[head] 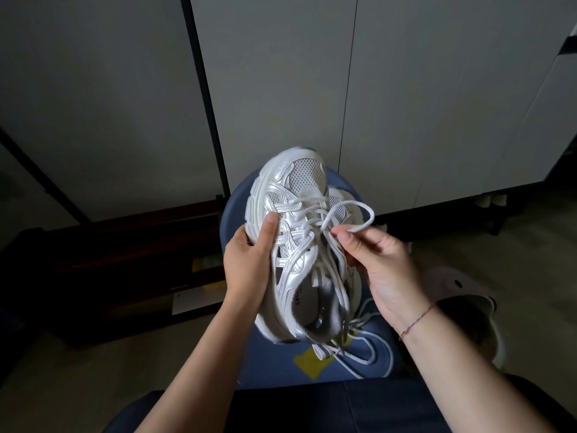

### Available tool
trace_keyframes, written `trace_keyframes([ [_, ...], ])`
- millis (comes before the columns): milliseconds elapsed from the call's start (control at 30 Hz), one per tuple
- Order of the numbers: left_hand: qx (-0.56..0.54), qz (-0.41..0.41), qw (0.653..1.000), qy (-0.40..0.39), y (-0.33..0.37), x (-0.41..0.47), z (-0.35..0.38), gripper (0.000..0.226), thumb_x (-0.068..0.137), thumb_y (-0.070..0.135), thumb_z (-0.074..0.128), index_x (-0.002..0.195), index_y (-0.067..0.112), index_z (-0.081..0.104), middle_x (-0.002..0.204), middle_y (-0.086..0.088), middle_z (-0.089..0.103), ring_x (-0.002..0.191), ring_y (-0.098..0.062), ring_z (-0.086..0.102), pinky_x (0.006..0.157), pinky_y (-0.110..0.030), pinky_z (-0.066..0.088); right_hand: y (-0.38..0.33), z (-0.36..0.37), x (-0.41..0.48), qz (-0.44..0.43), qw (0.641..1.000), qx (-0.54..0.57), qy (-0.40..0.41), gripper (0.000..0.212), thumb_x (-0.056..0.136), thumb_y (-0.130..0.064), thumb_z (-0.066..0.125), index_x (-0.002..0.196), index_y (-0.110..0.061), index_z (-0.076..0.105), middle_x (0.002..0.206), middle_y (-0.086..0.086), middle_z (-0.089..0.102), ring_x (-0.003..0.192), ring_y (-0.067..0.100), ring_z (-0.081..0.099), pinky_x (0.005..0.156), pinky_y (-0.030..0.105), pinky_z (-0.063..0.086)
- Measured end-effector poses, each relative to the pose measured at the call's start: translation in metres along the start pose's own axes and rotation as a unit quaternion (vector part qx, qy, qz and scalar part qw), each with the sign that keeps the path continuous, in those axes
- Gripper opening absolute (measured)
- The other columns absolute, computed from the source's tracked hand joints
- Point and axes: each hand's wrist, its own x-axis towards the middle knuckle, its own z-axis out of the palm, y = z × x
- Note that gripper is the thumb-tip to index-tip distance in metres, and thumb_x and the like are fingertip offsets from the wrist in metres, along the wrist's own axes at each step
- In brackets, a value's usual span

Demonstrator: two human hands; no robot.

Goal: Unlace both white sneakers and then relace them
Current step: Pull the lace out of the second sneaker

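A white and silver sneaker (293,214) is held up in the middle of the head view, toe pointing away, its opening toward me. My left hand (249,260) grips its left side, thumb on the sole edge. My right hand (374,260) pinches a loop of white shoelace (352,214) beside the upper eyelets on the right. Lower rows of the lace stay crossed over the tongue. A second white sneaker (356,310) lies mostly hidden behind the first, with loose lace (365,351) trailing below it.
The shoes are over a round blue stool (237,210) with a yellow sticker (309,364). Grey cabinet doors (406,89) stand behind. A dark low shelf (125,254) is at the left and a pale slipper (462,285) on the floor at the right.
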Motion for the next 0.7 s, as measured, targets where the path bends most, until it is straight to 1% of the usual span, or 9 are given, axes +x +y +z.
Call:
trace_keyframes([
  [100,0.000,0.002,1.000,-0.010,0.002,-0.003,0.001,0.043,0.080,0.057,0.066,0.100,0.019,0.070,0.088,0.010,0.076,0.081,-0.003,0.071,0.075,-0.024,0.054,-0.004,-0.002,0.003,0.041,0.998,0.056,0.012,0.011,0.071,-0.020,0.065,0.073,-0.009,0.070,0.069,0.000,0.069,0.064,0.009,0.063,0.062,0.017,0.052],
  [200,-0.008,0.009,1.000,-0.014,0.004,-0.003,0.001,0.040,0.082,0.054,0.065,0.100,0.019,0.070,0.088,0.011,0.076,0.081,-0.002,0.071,0.071,-0.020,0.052,-0.017,-0.015,0.013,0.118,0.950,0.286,0.028,0.016,0.074,-0.022,0.063,0.061,-0.014,0.066,0.057,-0.005,0.054,0.047,0.004,0.049,0.047,0.015,0.045],
  [267,-0.010,0.012,1.000,-0.010,0.004,-0.002,0.001,0.039,0.082,0.054,0.066,0.099,0.019,0.069,0.088,0.011,0.075,0.081,-0.002,0.071,0.071,-0.019,0.051,-0.026,-0.028,0.018,0.110,0.922,0.370,0.044,0.015,0.060,-0.019,0.080,0.060,-0.013,0.066,0.055,-0.007,0.054,0.044,0.004,0.049,0.046,0.015,0.044],
  [300,-0.007,0.012,1.000,-0.008,0.003,-0.002,0.000,0.039,0.082,0.054,0.066,0.099,0.019,0.069,0.087,0.011,0.075,0.081,-0.002,0.071,0.071,-0.020,0.052,-0.028,-0.033,0.019,0.102,0.920,0.376,0.044,0.024,0.049,-0.018,0.088,0.062,-0.013,0.068,0.057,-0.007,0.055,0.046,0.004,0.051,0.047,0.016,0.045],
  [333,-0.002,0.011,1.000,-0.009,0.002,-0.002,0.001,0.039,0.081,0.055,0.066,0.098,0.019,0.069,0.087,0.011,0.075,0.080,-0.002,0.071,0.071,-0.020,0.052,-0.028,-0.035,0.019,0.104,0.927,0.359,0.043,0.029,0.047,-0.021,0.090,0.066,-0.012,0.069,0.060,-0.006,0.057,0.049,0.005,0.053,0.049,0.017,0.047],
  [467,0.002,0.001,1.000,-0.011,-0.001,-0.002,0.004,0.045,0.080,0.059,0.065,0.102,0.020,0.070,0.090,0.010,0.076,0.082,-0.004,0.072,0.077,-0.026,0.055,-0.015,-0.021,0.010,0.127,0.982,0.141,0.008,0.026,0.071,-0.021,0.063,0.092,-0.006,0.067,0.074,-0.001,0.063,0.062,0.005,0.057,0.056,0.013,0.049],
  [567,0.002,-0.001,1.000,-0.011,-0.001,-0.002,0.004,0.044,0.080,0.058,0.066,0.100,0.019,0.069,0.089,0.009,0.076,0.082,-0.006,0.072,0.077,-0.028,0.055,-0.006,-0.012,0.005,0.080,0.996,0.048,0.001,0.022,0.067,-0.016,0.067,0.086,-0.005,0.071,0.085,0.006,0.072,0.077,0.012,0.067,0.069,0.018,0.053],
  [633,0.001,-0.001,1.000,-0.011,-0.001,-0.002,0.003,0.042,0.080,0.057,0.067,0.099,0.019,0.069,0.089,0.009,0.076,0.082,-0.006,0.072,0.076,-0.027,0.055,-0.007,-0.011,0.004,0.070,0.997,0.013,0.011,0.017,0.067,-0.019,0.066,0.080,-0.007,0.071,0.078,0.004,0.071,0.072,0.011,0.065,0.068,0.018,0.052],
  [700,-0.001,0.001,1.000,-0.010,-0.001,-0.002,0.003,0.040,0.081,0.054,0.067,0.098,0.018,0.070,0.087,0.009,0.076,0.081,-0.005,0.072,0.074,-0.024,0.053,-0.010,-0.013,0.007,0.090,0.994,0.054,0.015,0.016,0.070,-0.021,0.062,0.077,-0.007,0.068,0.064,0.000,0.065,0.056,0.006,0.056,0.055,0.014,0.047],
])
